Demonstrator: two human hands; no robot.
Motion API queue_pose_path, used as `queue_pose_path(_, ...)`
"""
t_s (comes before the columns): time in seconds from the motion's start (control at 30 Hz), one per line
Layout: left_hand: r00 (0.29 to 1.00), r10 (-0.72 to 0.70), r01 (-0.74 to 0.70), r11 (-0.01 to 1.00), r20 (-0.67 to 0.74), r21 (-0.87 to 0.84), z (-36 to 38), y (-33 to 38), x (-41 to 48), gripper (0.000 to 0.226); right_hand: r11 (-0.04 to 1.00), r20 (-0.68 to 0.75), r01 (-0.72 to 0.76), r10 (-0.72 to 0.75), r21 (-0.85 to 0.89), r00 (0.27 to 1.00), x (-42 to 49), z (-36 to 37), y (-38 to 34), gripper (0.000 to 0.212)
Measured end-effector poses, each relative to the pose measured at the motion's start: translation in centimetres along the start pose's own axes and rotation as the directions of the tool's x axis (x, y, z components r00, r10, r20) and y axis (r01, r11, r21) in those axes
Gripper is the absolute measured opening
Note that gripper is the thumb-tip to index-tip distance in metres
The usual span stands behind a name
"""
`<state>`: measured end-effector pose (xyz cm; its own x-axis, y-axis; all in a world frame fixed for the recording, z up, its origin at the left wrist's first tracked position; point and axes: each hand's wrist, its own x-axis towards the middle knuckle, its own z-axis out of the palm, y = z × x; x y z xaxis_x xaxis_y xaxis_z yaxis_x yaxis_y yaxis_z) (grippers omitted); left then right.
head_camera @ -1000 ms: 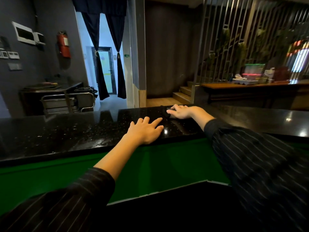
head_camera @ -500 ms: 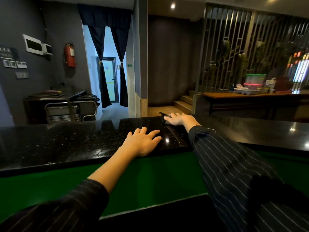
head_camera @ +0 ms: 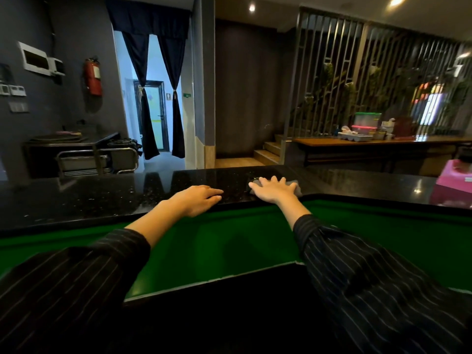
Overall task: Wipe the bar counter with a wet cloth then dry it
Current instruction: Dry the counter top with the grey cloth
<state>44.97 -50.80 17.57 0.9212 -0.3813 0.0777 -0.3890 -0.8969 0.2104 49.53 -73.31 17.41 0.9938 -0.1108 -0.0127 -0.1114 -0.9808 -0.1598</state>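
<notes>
Far left, the wall plates (head_camera: 12,90) and the white panel (head_camera: 35,58) carry markings too small for me to read. The red fire extinguisher (head_camera: 93,77) bears a pale label, its print illegible. Beside the dark curtains (head_camera: 153,98), a small green sign (head_camera: 187,95) sits on the pillar; its lettering cannot be made out.

The bar counter (head_camera: 76,200) is black polished stone with fine pale specks, running the full width in front of me. Its left stretch shows scattered droplets and dull smears, and the surface mirrors the doorway and the ceiling lights. Below its near edge lies a green surface (head_camera: 229,238).

My left hand (head_camera: 198,199) rests palm down on the counter at its near edge, fingers straight and close together, holding nothing. Just to its right, apart from it, my right hand (head_camera: 274,189) lies flat on the cloth (head_camera: 296,188), fingers spread and pressing it to the stone. The cloth is grey and rumpled, mostly hidden under my palm, with one corner showing past my little finger and a darker fold by my thumb. Whether it is wet I cannot tell.

Far right, a pink box (head_camera: 454,175) stands on the counter; its small white tag is unreadable.
</notes>
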Motion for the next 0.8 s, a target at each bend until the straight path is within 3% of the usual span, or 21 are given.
queue_pose_path(0.2,0.998,-0.057,0.057,0.998,0.012,0.041,-1.6,-4.0,-2.4,0.045,0.984,-0.034,0.177,-0.177,-0.014,0.984,-4.9,2.2,-7.7,0.073)
queue_pose_path(0.33,0.999,-0.047,0.047,0.996,0.006,0.078,-2.6,-6.4,-4.7,0.045,0.967,-0.034,0.253,-0.252,0.02,0.967,-5.8,2.0,-6.5,0.07)
queue_pose_path(0.47,0.997,-0.074,0.074,0.99,-0.006,0.122,-3.6,-11.4,-8.6,0.047,0.995,-0.027,0.093,-0.092,0.024,0.995,-5.0,1.2,-5.9,0.074)
queue_pose_path(0.6,0.992,-0.125,0.128,0.987,-0.031,0.1,-4.3,-16.9,-12.9,0.047,0.993,-0.027,-0.111,0.111,-0.027,0.993,-5.0,1.8,-10.6,0.08)
queue_pose_path(0.8,0.975,-0.203,0.211,0.973,-0.092,0.09,-5.6,-23.7,-18.0,0.046,0.998,0.011,-0.033,0.034,-0.044,0.999,-6.6,3.1,-20.2,0.08)
